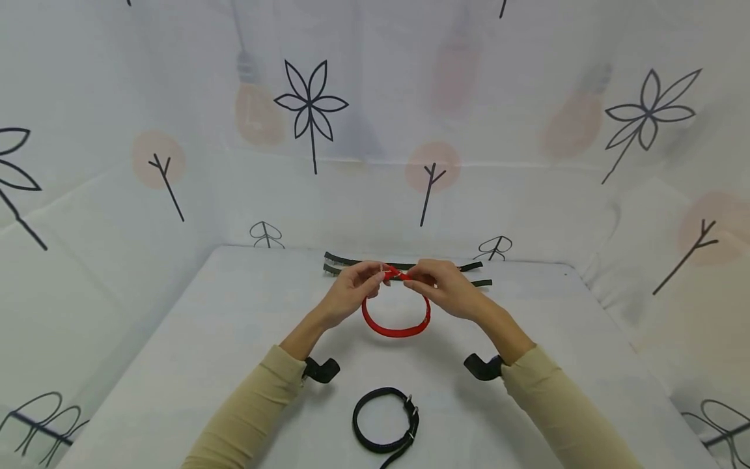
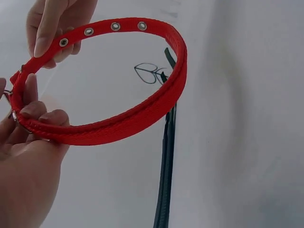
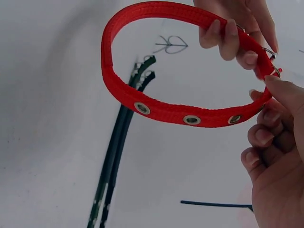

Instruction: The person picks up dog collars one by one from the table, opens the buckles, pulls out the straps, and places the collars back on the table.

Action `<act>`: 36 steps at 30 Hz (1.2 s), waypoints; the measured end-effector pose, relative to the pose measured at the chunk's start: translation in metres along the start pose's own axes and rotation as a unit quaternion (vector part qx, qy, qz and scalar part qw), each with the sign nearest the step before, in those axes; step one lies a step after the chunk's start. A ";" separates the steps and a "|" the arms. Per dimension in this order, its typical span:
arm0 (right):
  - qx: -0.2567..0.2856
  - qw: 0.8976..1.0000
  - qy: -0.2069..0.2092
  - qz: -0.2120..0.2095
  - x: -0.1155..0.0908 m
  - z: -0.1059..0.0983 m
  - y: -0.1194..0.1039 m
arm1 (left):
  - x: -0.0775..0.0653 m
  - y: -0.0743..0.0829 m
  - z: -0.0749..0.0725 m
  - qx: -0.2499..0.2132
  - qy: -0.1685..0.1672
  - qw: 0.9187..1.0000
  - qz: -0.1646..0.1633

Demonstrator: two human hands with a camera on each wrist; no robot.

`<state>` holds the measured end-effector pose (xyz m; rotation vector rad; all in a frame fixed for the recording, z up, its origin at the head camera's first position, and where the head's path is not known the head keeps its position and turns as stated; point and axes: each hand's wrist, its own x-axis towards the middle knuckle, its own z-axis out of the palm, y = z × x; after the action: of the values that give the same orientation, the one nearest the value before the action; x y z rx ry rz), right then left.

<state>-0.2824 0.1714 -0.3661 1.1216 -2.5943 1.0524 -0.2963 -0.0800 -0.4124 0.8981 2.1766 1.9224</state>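
Both hands hold a red collar [image 1: 396,332] up over the white table, bent into a loop. Metal eyelets run along its strap, plain in the left wrist view, where the same collar [image 2: 118,130] curves away from the fingers. My left hand [image 1: 353,291] grips the buckle end, with fingers around the band. My right hand [image 1: 448,286] pinches the eyelet end close to the buckle; in the right wrist view this hand [image 3: 280,142] has its thumb over the strap by the metal rings. Fingers partly hide the buckle.
A coiled black collar [image 1: 355,423] with metal fittings lies near the front of the white table [image 1: 234,326]. Behind the hands lie two dark straps [image 1: 482,283], partly covered by them. A patterned white cloth wall [image 1: 375,195] stands at the back.
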 end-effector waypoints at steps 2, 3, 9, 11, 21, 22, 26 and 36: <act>-0.008 1.000 0.001 0.004 -0.001 0.000 -0.001 | -0.001 0.002 -0.001 0.037 -0.014 0.999 0.000; -0.009 1.000 0.001 0.006 -0.001 0.000 -0.002 | -0.001 0.003 -0.001 0.057 -0.020 0.998 0.001; -0.013 1.000 -0.003 -0.003 -0.001 0.001 -0.004 | 0.005 0.008 -0.001 0.136 -0.041 0.989 0.030; -0.016 1.000 -0.010 -0.007 0.000 0.001 -0.005 | 0.007 0.010 0.000 0.148 -0.044 0.987 0.041; -0.051 0.998 -0.029 0.012 -0.005 -0.004 -0.006 | 0.006 0.009 -0.003 0.174 -0.004 0.983 0.063; -0.050 0.998 -0.033 0.013 -0.005 -0.004 -0.006 | 0.006 0.008 -0.002 0.190 -0.002 0.979 0.078; -0.046 0.997 -0.054 0.017 -0.003 -0.004 -0.005 | 0.007 0.008 0.000 0.280 0.003 0.950 0.140; -0.055 0.993 -0.076 0.069 -0.009 -0.013 -0.002 | 0.001 0.007 -0.011 0.386 0.084 0.905 0.156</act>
<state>-0.2765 0.1847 -0.3585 1.0496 -2.8454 0.8681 -0.2993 -0.0893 -0.4031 1.2775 3.1373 1.2144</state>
